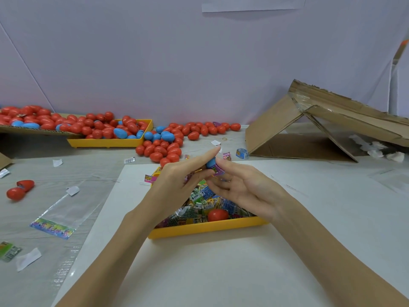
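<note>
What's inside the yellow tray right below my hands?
Small printed packets and one red egg near the front rim of the yellow tray. The left hand, holding a blue egg half, and right hand, pinching a purple packet, hide its far part.

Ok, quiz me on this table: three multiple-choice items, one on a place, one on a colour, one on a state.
1. The red egg nearest the left hand and right hand lies: A) in the near yellow tray, B) in the cardboard box, C) on the floor.
2. The egg piece held between both hands is: A) red, B) blue, C) green.
3. The cardboard box is: A) taped shut, B) open, its inside showing, C) crushed flat.
Answers: 1 A, it sits among the tray's packets; 2 B, blue shows between the hands; 3 B, its flaps gape open.
</note>
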`<state>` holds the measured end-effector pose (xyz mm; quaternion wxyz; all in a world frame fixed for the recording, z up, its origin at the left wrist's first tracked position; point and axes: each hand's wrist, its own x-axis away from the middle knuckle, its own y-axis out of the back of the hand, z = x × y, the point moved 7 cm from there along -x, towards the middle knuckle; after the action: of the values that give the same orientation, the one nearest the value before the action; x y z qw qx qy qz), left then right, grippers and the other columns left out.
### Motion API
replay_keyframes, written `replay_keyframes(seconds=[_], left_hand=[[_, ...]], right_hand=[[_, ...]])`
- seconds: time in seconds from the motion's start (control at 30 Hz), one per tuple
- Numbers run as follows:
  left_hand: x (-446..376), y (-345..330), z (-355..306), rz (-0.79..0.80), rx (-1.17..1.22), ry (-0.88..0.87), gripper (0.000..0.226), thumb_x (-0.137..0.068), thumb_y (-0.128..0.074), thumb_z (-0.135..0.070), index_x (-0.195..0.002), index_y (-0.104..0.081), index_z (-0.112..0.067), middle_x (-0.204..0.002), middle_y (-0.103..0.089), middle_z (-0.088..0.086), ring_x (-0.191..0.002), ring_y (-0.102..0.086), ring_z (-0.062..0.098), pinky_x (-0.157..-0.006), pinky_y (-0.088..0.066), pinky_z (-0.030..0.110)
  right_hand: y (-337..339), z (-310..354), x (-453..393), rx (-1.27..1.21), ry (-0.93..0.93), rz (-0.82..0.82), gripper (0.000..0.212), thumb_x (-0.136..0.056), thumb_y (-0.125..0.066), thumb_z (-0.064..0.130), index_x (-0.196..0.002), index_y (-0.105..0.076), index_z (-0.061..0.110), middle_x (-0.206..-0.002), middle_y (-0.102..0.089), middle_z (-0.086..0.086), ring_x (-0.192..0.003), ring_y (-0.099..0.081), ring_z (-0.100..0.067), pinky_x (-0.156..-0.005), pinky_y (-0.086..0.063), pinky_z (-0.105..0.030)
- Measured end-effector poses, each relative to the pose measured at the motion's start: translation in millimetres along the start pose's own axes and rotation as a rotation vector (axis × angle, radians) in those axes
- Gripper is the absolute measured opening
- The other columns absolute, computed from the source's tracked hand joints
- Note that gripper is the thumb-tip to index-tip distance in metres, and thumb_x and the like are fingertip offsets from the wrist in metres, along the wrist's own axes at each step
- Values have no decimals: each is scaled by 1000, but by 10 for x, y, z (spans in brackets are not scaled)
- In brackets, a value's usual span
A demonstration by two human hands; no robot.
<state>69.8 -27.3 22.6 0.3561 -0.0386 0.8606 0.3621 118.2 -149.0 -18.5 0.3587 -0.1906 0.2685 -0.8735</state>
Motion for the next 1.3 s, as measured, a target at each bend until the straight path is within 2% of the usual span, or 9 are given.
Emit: replay_keyframes(seconds=[0.1,0.23,0.33,0.43,0.53,0.63,0.83,1.13,1.3], left_hand=[[-12,8,-54,-24,108,-19,55,-95,-68,-9,-148,-51,-7,-148,-58,0,-139,-53,8,-111,-46,26],[-10,82,-90,-112,61,-42,53,-91,-71,-14,-142,-58,-7,-143,-62,0,-135,-56,7,-111,-46,24],[-6,79,-64,-89,98,-17,53,-91,-70,-10,-142,-58,-7,-145,-60,1,-137,-55,7,-109,-45,18],[-2,43,-68,-51,112,-17,52,-92,-68,-9,-143,-57,-6,-146,-59,0,-139,-53,10,-112,-44,22],[-5,59,-88,-92,83,-27,53,-91,-72,-9,-142,-58,-6,-143,-62,1,-133,-58,7,-109,-46,21],[-8,78,-92,-95,61,-26,50,-90,-76,-10,-138,-63,-7,-139,-65,-2,-131,-59,7,-107,-48,24],[2,163,-169,-170,-121,-100,44,-83,-77,-21,-125,-70,-10,-122,-69,-7,-115,-62,1,-97,-47,9],[29,184,-187,-224,-228,-153,42,-81,-82,-14,-121,-73,-5,-122,-71,0,-113,-66,12,-102,-50,18],[23,152,-117,-250,-295,-128,37,-78,-84,-19,-111,-77,-5,-106,-71,-5,-97,-60,19,-86,-53,23]], right_hand=[[-15,111,16,129,172,-24,28,-89,-73,17,-115,-78,8,-119,-75,-14,-106,-73,-20,-88,-58,-26],[-64,139,49,262,249,-46,25,-85,-75,23,-108,-81,16,-115,-77,-11,-106,-74,-19,-88,-59,-25],[-54,155,59,263,250,-73,29,-83,-77,22,-110,-78,11,-110,-78,-12,-101,-74,-19,-85,-59,-26],[-46,170,68,249,248,-88,34,-81,-78,20,-113,-75,7,-107,-77,-13,-98,-73,-19,-84,-59,-26],[-50,178,68,268,269,-111,40,-79,-79,21,-116,-74,8,-107,-77,-12,-96,-73,-17,-84,-59,-25],[-40,204,84,392,311,-161,44,-77,-80,29,-119,-75,16,-111,-77,-14,-106,-74,-24,-92,-58,-30],[-93,151,80,419,315,-111,26,-76,-78,37,-101,-83,28,-106,-78,-11,-101,-73,-18,-91,-60,-29],[-33,149,29,376,337,-118,37,-78,-81,29,-114,-74,23,-107,-79,-10,-100,-75,-23,-87,-61,-30],[22,175,22,471,376,-140,27,-82,-83,28,-108,-78,27,-104,-79,-9,-97,-75,-22,-85,-61,-31]])
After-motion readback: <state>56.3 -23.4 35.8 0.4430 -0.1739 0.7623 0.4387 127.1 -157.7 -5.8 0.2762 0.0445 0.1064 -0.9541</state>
